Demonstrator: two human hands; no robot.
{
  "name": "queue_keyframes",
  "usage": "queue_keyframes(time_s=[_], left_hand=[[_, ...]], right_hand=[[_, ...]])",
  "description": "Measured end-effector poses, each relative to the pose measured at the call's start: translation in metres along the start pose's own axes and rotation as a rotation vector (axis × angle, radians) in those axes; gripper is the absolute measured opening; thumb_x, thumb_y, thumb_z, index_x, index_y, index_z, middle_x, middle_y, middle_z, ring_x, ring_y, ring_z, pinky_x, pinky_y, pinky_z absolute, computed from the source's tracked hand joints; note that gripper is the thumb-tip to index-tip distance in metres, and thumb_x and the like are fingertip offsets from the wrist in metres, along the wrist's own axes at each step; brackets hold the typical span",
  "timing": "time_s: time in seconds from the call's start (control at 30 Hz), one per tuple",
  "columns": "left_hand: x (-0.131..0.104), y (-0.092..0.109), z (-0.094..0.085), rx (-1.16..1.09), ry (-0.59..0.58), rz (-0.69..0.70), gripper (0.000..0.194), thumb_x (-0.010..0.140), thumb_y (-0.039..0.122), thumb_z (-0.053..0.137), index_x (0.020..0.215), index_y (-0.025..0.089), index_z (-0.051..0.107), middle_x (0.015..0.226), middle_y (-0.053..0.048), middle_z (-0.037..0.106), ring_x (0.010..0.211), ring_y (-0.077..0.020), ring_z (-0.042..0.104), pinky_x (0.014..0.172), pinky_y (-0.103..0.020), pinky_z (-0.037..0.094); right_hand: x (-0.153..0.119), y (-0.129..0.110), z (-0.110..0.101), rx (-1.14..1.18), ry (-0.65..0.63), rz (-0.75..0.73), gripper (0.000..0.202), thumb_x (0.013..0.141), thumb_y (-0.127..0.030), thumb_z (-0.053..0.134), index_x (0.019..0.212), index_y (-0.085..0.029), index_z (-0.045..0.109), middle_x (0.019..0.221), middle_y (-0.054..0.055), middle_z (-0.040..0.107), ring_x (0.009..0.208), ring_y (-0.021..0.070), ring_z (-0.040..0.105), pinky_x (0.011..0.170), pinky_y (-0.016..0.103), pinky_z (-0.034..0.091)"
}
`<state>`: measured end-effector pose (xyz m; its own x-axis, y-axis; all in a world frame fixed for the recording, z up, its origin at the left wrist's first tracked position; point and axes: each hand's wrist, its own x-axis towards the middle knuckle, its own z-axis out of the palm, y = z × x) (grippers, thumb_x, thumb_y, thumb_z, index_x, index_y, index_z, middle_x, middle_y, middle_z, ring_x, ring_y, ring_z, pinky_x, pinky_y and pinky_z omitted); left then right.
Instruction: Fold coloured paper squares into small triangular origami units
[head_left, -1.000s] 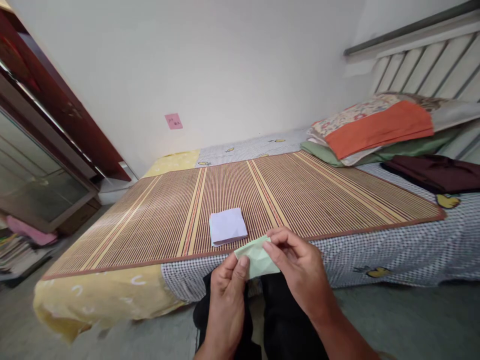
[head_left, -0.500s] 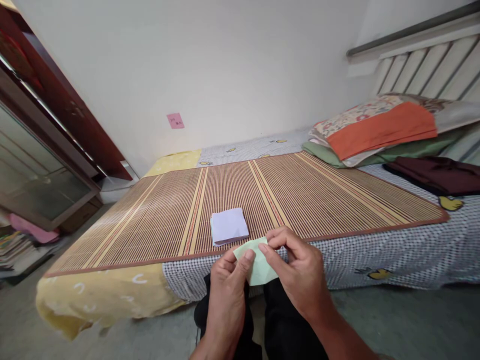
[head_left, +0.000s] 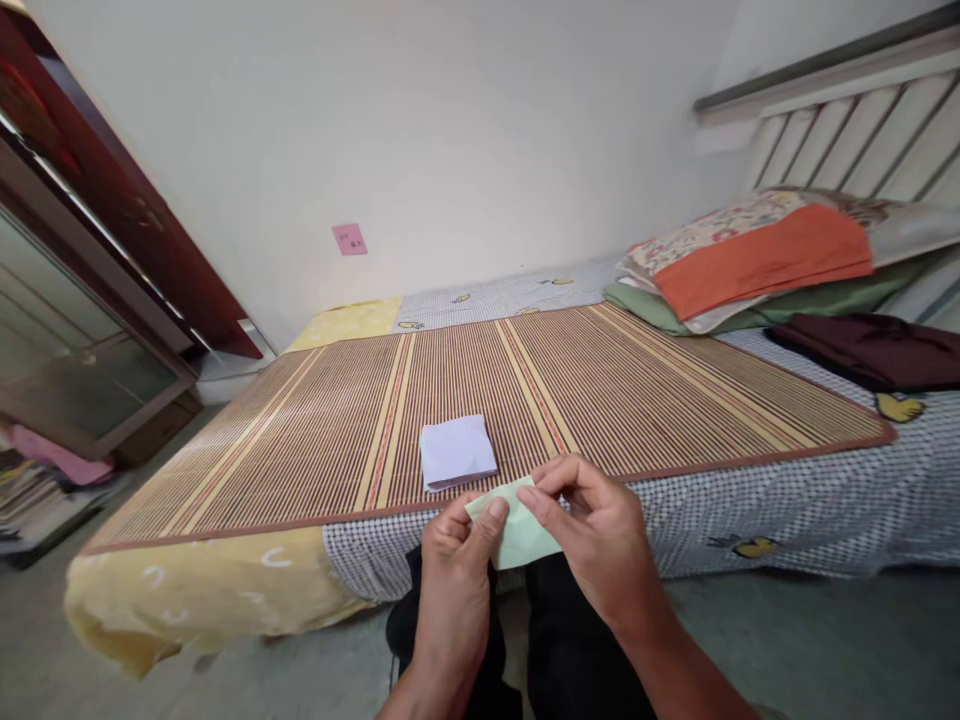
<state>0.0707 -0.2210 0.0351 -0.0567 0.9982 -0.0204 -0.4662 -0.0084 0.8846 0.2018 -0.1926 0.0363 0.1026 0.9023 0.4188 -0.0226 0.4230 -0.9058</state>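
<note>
A small sheet of pale green paper (head_left: 523, 532) is held between my two hands, above my knees and just in front of the bed's edge. My left hand (head_left: 461, 565) pinches its left side, thumb on top. At its upper right part, my right hand (head_left: 596, 530) grips the paper between thumb and fingers. Some of the fingertips are hidden behind the sheet. Beyond my hands, a stack of white paper squares (head_left: 459, 450) lies on the striped mat (head_left: 450, 375), with a pale green edge showing at its left.
Pillows (head_left: 765, 265) and a folded dark maroon cloth (head_left: 874, 350) lie at the right of the bed, below a white radiator (head_left: 855, 130). A pink note (head_left: 349, 239) is stuck to the wall. A glass-fronted cabinet (head_left: 75, 340) stands at the left.
Almost nothing differs. The green paper's lower right edge has shifted slightly in my hands, and the camera view has moved a little.
</note>
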Motion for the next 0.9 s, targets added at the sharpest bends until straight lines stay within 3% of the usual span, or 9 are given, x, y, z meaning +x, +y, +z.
queue_keyframes(time_s=[0.13, 0.2, 0.27, 0.33, 0.43, 0.63, 0.73, 0.83, 0.9], left_hand=[[0.001, 0.001, -0.002, 0.087, -0.008, 0.04, 0.021, 0.088, 0.036, 0.077, 0.092, 0.016, 0.075, 0.068, 0.001, 0.066, 0.06, -0.0111, 0.056, 0.062, -0.023, 0.046], [0.002, 0.002, -0.003, 0.16, -0.004, 0.072, 0.023, 0.086, 0.037, 0.077, 0.089, 0.015, 0.075, 0.066, 0.001, 0.063, 0.059, -0.0104, 0.053, 0.059, -0.022, 0.044], [0.002, 0.004, -0.003, 0.194, 0.002, 0.079, 0.025, 0.086, 0.039, 0.078, 0.086, 0.014, 0.074, 0.067, 0.001, 0.062, 0.059, -0.0104, 0.051, 0.058, -0.022, 0.043], [0.002, 0.005, -0.002, 0.206, -0.005, 0.073, 0.026, 0.087, 0.04, 0.076, 0.084, 0.014, 0.073, 0.067, 0.001, 0.061, 0.059, -0.0107, 0.05, 0.057, -0.022, 0.042], [0.0, 0.006, -0.001, 0.27, -0.023, 0.108, 0.025, 0.09, 0.039, 0.073, 0.086, 0.015, 0.073, 0.068, 0.001, 0.06, 0.062, -0.0113, 0.049, 0.059, -0.023, 0.041], [-0.006, 0.006, 0.0, 0.318, 0.008, 0.151, 0.031, 0.093, 0.044, 0.068, 0.082, 0.016, 0.075, 0.067, 0.0, 0.06, 0.064, -0.0127, 0.051, 0.062, -0.023, 0.042], [-0.002, 0.009, -0.01, 0.261, 0.067, 0.124, 0.036, 0.093, 0.048, 0.066, 0.081, 0.015, 0.074, 0.067, -0.001, 0.065, 0.062, -0.0141, 0.056, 0.06, -0.024, 0.044], [0.006, 0.016, -0.022, 0.164, 0.148, 0.131, 0.041, 0.094, 0.052, 0.062, 0.094, 0.014, 0.076, 0.08, -0.008, 0.076, 0.074, -0.0199, 0.068, 0.075, -0.031, 0.054], [0.009, 0.021, -0.024, 0.192, 0.114, 0.117, 0.041, 0.092, 0.053, 0.065, 0.096, 0.014, 0.077, 0.086, -0.011, 0.079, 0.078, -0.0213, 0.071, 0.079, -0.033, 0.055]], right_hand=[[0.001, -0.002, 0.0, 0.025, -0.07, 0.111, 0.015, 0.087, -0.033, 0.075, 0.092, -0.021, 0.068, 0.08, 0.001, 0.067, 0.074, 0.0166, 0.063, 0.068, 0.028, 0.051], [0.001, -0.004, -0.001, 0.005, -0.148, 0.121, 0.017, 0.092, -0.036, 0.07, 0.086, -0.02, 0.069, 0.076, 0.001, 0.065, 0.071, 0.0156, 0.06, 0.065, 0.027, 0.049], [0.001, -0.006, -0.001, 0.002, -0.132, 0.111, 0.022, 0.094, -0.038, 0.067, 0.081, -0.02, 0.066, 0.075, 0.0, 0.063, 0.069, 0.0145, 0.057, 0.064, 0.026, 0.047], [0.001, -0.007, -0.001, 0.045, -0.077, 0.124, 0.019, 0.093, -0.039, 0.069, 0.09, -0.021, 0.066, 0.081, 0.0, 0.065, 0.074, 0.015, 0.06, 0.067, 0.026, 0.049], [0.001, -0.007, -0.001, 0.092, -0.139, 0.165, 0.02, 0.09, -0.04, 0.072, 0.097, -0.021, 0.067, 0.083, 0.0, 0.065, 0.076, 0.016, 0.061, 0.068, 0.026, 0.05], [-0.002, -0.008, 0.001, -0.046, -0.115, -0.016, 0.018, 0.093, -0.029, 0.067, 0.078, -0.021, 0.062, 0.08, 0.0, 0.061, 0.078, 0.0165, 0.058, 0.072, 0.028, 0.046], [0.0, -0.007, -0.002, -0.074, -0.104, -0.037, 0.018, 0.093, -0.027, 0.066, 0.077, -0.02, 0.062, 0.078, 0.0, 0.061, 0.075, 0.016, 0.058, 0.07, 0.028, 0.046], [0.003, -0.003, -0.006, -0.02, -0.074, 0.041, 0.019, 0.092, -0.031, 0.068, 0.077, -0.02, 0.063, 0.076, -0.001, 0.06, 0.067, 0.0137, 0.054, 0.062, 0.025, 0.045], [0.005, -0.001, -0.005, 0.064, -0.081, 0.116, 0.021, 0.09, -0.034, 0.071, 0.077, -0.02, 0.064, 0.074, -0.001, 0.059, 0.063, 0.0127, 0.053, 0.057, 0.023, 0.044]])
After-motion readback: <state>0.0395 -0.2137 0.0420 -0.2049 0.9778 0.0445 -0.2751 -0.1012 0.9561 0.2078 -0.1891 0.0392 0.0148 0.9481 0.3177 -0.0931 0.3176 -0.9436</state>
